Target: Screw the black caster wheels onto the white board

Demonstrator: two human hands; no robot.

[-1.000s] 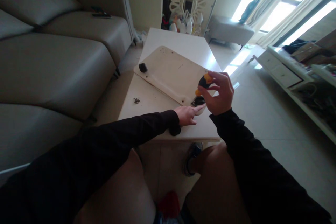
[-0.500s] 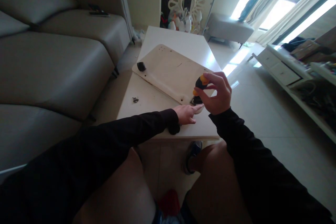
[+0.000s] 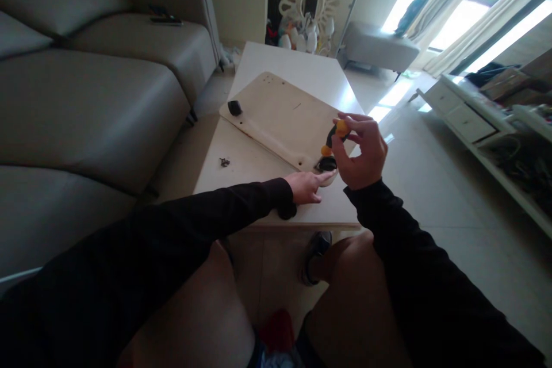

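A cream board [image 3: 276, 118] with small holes lies at a slant on the white table. One black caster-like part [image 3: 234, 107] sits at its far left corner and another black part [image 3: 326, 164] at the near right corner. My right hand [image 3: 362, 152] pinches a stubby yellow-and-black screwdriver [image 3: 332, 138] above the near right part; its tip is hidden or too small to make out. My left hand [image 3: 307, 186] holds nothing, its index finger stretched out against the board's corner beside that part. Several small screws [image 3: 224, 162] lie in a little pile on the table.
The white table [image 3: 259, 201] reaches away in front of my knees. A grey sofa [image 3: 107, 92] stands along the left. On the right is a white drawer cabinet [image 3: 461, 112], and a grey bench [image 3: 379, 46] stands farther back near the window.
My right hand has turned slightly and shifted a little right, and the screwdriver's angle has changed. My left hand stays at the board's corner. The whole view has shifted slightly.
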